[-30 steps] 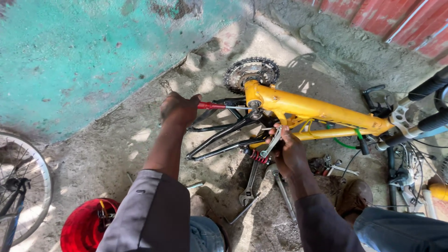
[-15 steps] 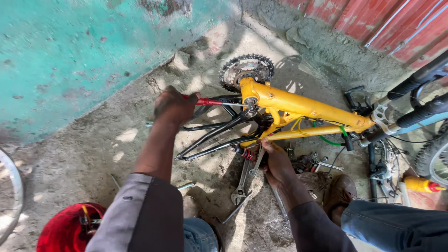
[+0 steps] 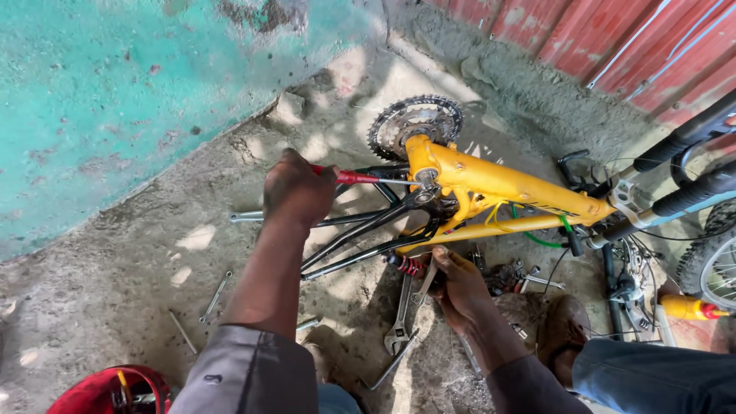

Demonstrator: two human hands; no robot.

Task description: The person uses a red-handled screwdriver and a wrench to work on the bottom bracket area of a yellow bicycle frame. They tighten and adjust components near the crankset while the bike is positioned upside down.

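Bicycle frame [image 3: 498, 184]: yellow, lying on its side on the concrete ground [image 3: 138, 253], roughly at the centre of the view. Black rear stays [image 3: 360, 230] run from it toward the person. A toothed chainring [image 3: 414, 123] sits at its far end, near the base of the turquoise wall [image 3: 115, 92].

Left hand [image 3: 295, 192]: fist wrapped tight around the red handle of a screwdriver [image 3: 364, 179]. The metal shaft points right, its tip at the pivot bolt on the frame, just below the chainring.

Right hand [image 3: 460, 280]: under the frame's lower tube, fingers curled about a silver wrench [image 3: 424, 282] that angles up toward the frame. The exact hold is partly hidden by the hand itself. A red coil spring [image 3: 406, 264] shows just left of this hand, touching the stays.

Loose tools on the ground:
- large adjustable wrench [image 3: 400, 322], below the red spring, between the two forearms;
- small spanner [image 3: 217, 295], left of the left forearm, well apart from the frame;
- thin metal rod [image 3: 182, 331], near that spanner;
- silver tube [image 3: 249, 217], lying beside the left hand, partly behind it.

Surroundings:
- red bucket [image 3: 100, 391] with tools inside, bottom left corner;
- black fork legs [image 3: 682, 138] of a second bicycle and a spoked wheel [image 3: 713, 264], right edge;
- yellow bottle with red tip [image 3: 686, 308], lying near that wheel;
- brown shoe [image 3: 563, 330], the person's, beside the right forearm;
- red corrugated metal sheet [image 3: 613, 38], top right.
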